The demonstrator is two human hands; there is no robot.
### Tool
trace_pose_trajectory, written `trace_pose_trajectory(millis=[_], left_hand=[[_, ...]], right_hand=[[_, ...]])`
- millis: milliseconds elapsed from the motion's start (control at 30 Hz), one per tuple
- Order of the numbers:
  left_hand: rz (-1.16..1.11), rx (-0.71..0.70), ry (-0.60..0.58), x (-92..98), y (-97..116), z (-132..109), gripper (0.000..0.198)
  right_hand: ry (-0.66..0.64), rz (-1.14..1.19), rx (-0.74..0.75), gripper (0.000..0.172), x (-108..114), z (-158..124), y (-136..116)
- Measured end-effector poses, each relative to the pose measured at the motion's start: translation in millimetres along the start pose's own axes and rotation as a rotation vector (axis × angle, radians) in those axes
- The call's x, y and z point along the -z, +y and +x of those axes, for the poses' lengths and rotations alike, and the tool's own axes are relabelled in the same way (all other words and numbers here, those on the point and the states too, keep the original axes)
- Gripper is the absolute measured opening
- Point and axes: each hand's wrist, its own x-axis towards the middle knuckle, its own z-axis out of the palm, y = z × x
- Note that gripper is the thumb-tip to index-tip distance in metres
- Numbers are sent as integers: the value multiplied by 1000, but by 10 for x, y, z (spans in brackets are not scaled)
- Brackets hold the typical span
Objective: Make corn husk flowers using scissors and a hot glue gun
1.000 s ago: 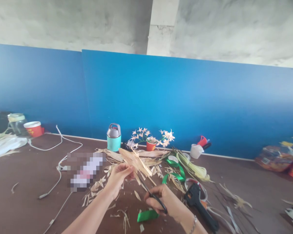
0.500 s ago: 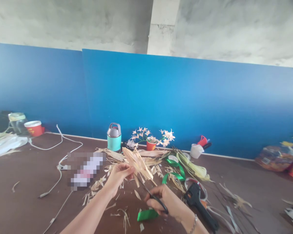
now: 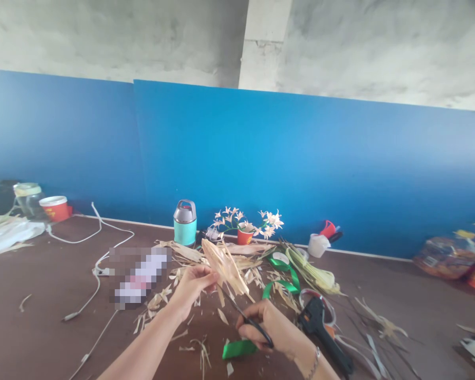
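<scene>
Between the thumb and fingers of my left hand is pinched a pale dried corn husk, its wide end pointing away from me. My right hand grips dark-handled scissors. Their blades reach up and left to the lower edge of the husk, close to my left fingertips; whether they are cutting into it I cannot tell. Below my hands a piece of green ribbon and husk scraps lie on the brown table. Behind the held husk spreads a pile of dried husks.
A black glue gun lies close to my right wrist. Further back stand a teal flask, a red cup with husk flowers and a white cup. Green ribbon loops at centre right. White cables run along the left.
The held husk has turned slightly to the right in my left fingers. Both hands keep almost the same place, and the scissors have barely moved.
</scene>
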Motion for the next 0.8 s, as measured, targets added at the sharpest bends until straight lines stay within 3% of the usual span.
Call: trace_pose_trajectory(millis=[267,533,800], left_hand=[[75,-21,14,-31,15,-18,23],[86,-97,218,-24,11,4,22],[-1,-155,243,-39,14,-16,22]], right_hand=[[-31,-1,7,13,37,-43,-73],[-84,60,25,27,52,-19,-32],[-91,140,30,26,44,-32,-30]])
